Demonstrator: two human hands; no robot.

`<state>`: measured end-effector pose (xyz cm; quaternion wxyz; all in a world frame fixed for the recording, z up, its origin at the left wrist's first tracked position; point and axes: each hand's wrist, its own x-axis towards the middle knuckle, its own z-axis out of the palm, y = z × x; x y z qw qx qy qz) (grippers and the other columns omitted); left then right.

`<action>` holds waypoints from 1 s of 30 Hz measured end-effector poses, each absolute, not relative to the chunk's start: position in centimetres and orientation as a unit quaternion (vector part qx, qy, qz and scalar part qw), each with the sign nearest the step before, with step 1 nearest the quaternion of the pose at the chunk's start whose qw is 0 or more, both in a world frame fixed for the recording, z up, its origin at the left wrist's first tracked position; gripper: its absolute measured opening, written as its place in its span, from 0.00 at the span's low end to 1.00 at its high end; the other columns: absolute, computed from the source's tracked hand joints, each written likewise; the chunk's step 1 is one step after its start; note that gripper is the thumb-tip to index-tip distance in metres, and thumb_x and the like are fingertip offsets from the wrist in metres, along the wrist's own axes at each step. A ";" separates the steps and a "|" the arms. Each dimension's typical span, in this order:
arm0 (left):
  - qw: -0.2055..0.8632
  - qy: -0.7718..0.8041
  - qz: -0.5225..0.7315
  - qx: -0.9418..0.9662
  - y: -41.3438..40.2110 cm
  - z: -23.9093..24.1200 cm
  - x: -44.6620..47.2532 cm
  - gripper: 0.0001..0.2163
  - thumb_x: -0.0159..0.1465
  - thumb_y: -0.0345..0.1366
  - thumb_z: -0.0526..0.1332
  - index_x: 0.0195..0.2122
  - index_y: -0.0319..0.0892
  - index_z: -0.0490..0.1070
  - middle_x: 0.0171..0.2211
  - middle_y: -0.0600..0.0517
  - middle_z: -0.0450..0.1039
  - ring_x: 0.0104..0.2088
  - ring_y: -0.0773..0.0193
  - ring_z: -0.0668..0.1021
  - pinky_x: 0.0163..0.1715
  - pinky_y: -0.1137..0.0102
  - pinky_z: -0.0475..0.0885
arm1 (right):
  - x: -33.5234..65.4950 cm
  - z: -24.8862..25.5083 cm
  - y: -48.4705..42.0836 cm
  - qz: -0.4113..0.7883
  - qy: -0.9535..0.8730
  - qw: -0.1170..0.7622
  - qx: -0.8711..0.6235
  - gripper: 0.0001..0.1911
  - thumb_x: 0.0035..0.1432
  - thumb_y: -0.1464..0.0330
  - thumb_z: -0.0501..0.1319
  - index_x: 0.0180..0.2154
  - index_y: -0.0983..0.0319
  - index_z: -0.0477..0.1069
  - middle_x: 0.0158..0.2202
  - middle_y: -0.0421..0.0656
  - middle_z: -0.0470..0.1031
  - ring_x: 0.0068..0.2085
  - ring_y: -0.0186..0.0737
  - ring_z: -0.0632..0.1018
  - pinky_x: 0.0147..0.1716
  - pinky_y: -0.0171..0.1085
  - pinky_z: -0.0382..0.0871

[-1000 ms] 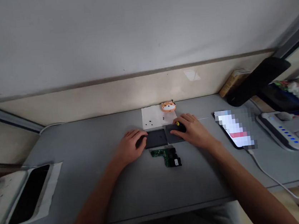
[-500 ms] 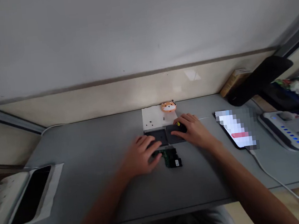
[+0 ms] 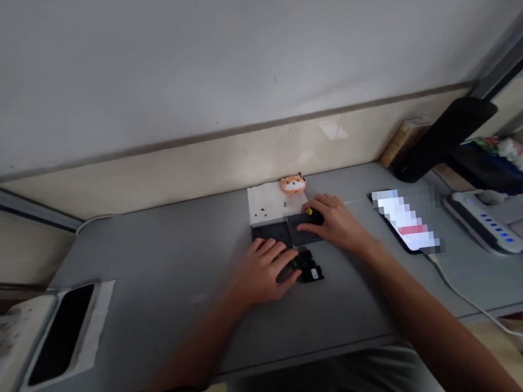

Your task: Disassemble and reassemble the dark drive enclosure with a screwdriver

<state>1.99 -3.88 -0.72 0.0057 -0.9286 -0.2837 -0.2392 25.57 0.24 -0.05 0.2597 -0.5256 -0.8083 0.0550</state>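
Note:
A green and black circuit board [image 3: 311,266] with a small white label lies on the grey desk. My left hand [image 3: 265,272] has its thumb and fingers around the board's left end and covers part of it. Behind the board sits an opened dark case in two halves, the left half [image 3: 272,232] and the right half [image 3: 300,235]. My right hand [image 3: 337,222] is closed around a screwdriver with a black and yellow handle [image 3: 311,212]; its thin shaft [image 3: 351,201] points right. The right fingertips rest at the right half of the case.
Several tiny dark screws [image 3: 263,210] lie on a white paper [image 3: 266,197], beside an orange animal-face case [image 3: 293,184]. To the right are a lit phone [image 3: 406,223] on a white cable and a power strip [image 3: 495,219]. A dark phone [image 3: 64,335] lies left.
My left hand has moved right, and the circuit board has shifted right and turned slightly with it. The right hand stays at the case with the screwdriver. The view has shifted slightly.

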 end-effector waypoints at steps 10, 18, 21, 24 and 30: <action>0.016 -0.448 -0.296 -0.844 -0.4 -1.4 -1.9 0.14 0.73 0.34 0.49 0.41 0.44 0.75 0.34 0.49 0.80 0.36 0.59 0.81 0.42 0.63 0.72 | 25.9 0.1 0.5 0.060 -0.815 0.253 -0.517 0.11 0.64 0.56 0.63 0.41 0.57 0.73 0.39 0.48 0.77 0.43 0.51 0.76 0.43 0.47 0.68; -0.034 -0.482 -0.300 -0.823 0.7 -2.6 -3.3 0.13 0.74 0.39 0.49 0.45 0.44 0.72 0.31 0.50 0.80 0.32 0.59 0.81 0.41 0.64 0.74 | 25.7 0.0 0.4 0.064 -0.811 0.255 -0.523 0.10 0.65 0.58 0.62 0.39 0.58 0.73 0.39 0.47 0.77 0.42 0.49 0.76 0.44 0.46 0.68; -0.049 -0.493 -0.283 -0.821 0.6 -2.7 -3.2 0.12 0.74 0.40 0.49 0.45 0.45 0.71 0.29 0.51 0.78 0.30 0.59 0.80 0.41 0.64 0.74 | 25.6 0.0 0.4 0.064 -0.804 0.259 -0.532 0.09 0.65 0.59 0.62 0.39 0.57 0.73 0.40 0.47 0.77 0.44 0.49 0.76 0.45 0.46 0.67; -0.074 -0.515 -0.266 -0.811 0.6 -2.6 -2.9 0.11 0.73 0.41 0.50 0.45 0.45 0.71 0.26 0.52 0.76 0.29 0.58 0.80 0.40 0.64 0.74 | 25.5 0.0 0.4 0.074 -0.798 0.259 -0.538 0.08 0.65 0.59 0.62 0.38 0.57 0.73 0.42 0.48 0.77 0.46 0.51 0.76 0.46 0.47 0.67; -0.104 -0.523 -0.267 -0.803 0.7 -2.6 -2.9 0.12 0.72 0.41 0.49 0.44 0.45 0.70 0.31 0.50 0.78 0.31 0.58 0.79 0.36 0.65 0.74 | 25.5 -0.2 0.5 0.073 -0.798 0.266 -0.537 0.09 0.66 0.59 0.61 0.40 0.57 0.73 0.41 0.48 0.76 0.44 0.50 0.75 0.46 0.47 0.66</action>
